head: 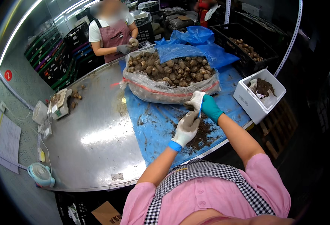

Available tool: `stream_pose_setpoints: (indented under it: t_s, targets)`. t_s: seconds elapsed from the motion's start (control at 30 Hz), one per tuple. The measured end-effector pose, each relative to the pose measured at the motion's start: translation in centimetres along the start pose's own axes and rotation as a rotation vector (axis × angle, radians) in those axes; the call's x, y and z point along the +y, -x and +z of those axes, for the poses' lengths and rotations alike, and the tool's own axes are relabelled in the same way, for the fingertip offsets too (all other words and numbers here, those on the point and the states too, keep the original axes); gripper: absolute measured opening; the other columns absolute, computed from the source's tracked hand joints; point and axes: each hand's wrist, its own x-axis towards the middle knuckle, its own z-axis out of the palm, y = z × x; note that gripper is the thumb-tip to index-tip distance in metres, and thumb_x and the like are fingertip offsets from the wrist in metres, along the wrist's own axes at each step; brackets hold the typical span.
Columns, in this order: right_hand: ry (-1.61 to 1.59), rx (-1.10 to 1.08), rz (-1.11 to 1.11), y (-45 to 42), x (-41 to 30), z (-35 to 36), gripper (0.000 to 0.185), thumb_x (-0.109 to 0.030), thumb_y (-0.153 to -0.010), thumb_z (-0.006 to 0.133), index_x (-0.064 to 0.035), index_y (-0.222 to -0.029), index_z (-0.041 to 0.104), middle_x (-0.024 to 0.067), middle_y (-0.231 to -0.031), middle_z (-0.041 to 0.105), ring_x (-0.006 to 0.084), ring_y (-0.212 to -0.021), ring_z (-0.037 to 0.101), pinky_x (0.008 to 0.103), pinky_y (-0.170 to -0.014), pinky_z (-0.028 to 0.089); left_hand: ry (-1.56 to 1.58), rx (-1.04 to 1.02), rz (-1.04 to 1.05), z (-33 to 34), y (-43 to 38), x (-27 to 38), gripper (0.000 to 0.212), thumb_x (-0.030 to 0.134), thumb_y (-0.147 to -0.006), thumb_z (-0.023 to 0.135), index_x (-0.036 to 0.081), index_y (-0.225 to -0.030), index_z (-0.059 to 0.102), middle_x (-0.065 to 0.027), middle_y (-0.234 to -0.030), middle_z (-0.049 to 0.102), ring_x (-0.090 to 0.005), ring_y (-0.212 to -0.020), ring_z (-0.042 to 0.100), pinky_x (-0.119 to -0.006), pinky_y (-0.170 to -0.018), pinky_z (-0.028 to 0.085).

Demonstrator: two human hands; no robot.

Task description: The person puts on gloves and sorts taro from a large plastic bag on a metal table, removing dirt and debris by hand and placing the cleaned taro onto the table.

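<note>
My left hand [186, 126] wears a white work glove with a grey-coated palm and a blue cuff. Its fingers grip the blue-edged cuff of a second white work glove [197, 99], which sits partway over my right hand [212, 108]. A teal rubber glove covers the rest of that right hand down to the wrist; its fingers are hidden inside the white glove. Just beyond my hands lies an open woven plastic sack [153, 91] with a red band, full of round brown taro-like tubers [176, 70]. Dark loose soil [201, 135] is scattered on the blue plastic sheet [150, 126] below.
A white foam box [246, 95] holding soil and scraps stands at the table's right edge. Behind it is a black crate [221, 36] of tubers. On the metal table [97, 152], a scale [61, 104] stands left, a small fan [41, 174] nearer. Across stands a gloved co-worker [114, 39].
</note>
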Motion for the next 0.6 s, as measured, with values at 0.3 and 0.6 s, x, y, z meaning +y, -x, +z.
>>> stream_pose_setpoints:
  t_s: [0.3,0.6]
  targets:
    - [-0.141,-0.024,-0.297,-3.2,-1.8,-2.1,0.035,-0.005,-0.066,0.064,-0.0057,-0.100,0.071,0.0205,-0.081,0.066,0.0382,-0.072,0.063,0.0398,-0.065,0.053,0.189,0.019,-0.167,0.7,0.0,-0.7,0.015,0.007,-0.091,0.056,-0.001,-0.104,0.058,-0.0143,-0.080,0.056,-0.0257,-0.073,0.055,-0.036,-0.068,0.045]
    - [0.572,-0.116,-0.101,-6.3,-2.5,2.5,0.010,-0.016,-0.072,0.069,-0.0067,-0.075,0.073,0.0125,-0.066,0.065,0.0350,-0.070,0.067,0.0367,-0.064,0.054,0.471,-0.054,-0.365,-1.8,-0.1,-1.2,0.014,0.013,-0.094,0.053,0.002,-0.101,0.057,-0.0012,-0.079,0.054,-0.0074,-0.072,0.045,-0.026,-0.064,0.040]
